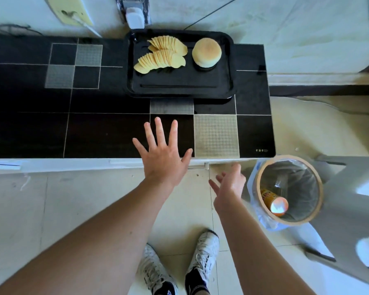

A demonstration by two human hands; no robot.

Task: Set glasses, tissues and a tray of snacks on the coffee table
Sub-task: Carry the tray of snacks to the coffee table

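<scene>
both hands (164, 154) empty, fingers spread

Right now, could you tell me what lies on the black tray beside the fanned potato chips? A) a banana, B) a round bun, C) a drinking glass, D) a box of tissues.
B: a round bun sits on the black tray to the right of the fanned potato chips, apart from them.
</scene>
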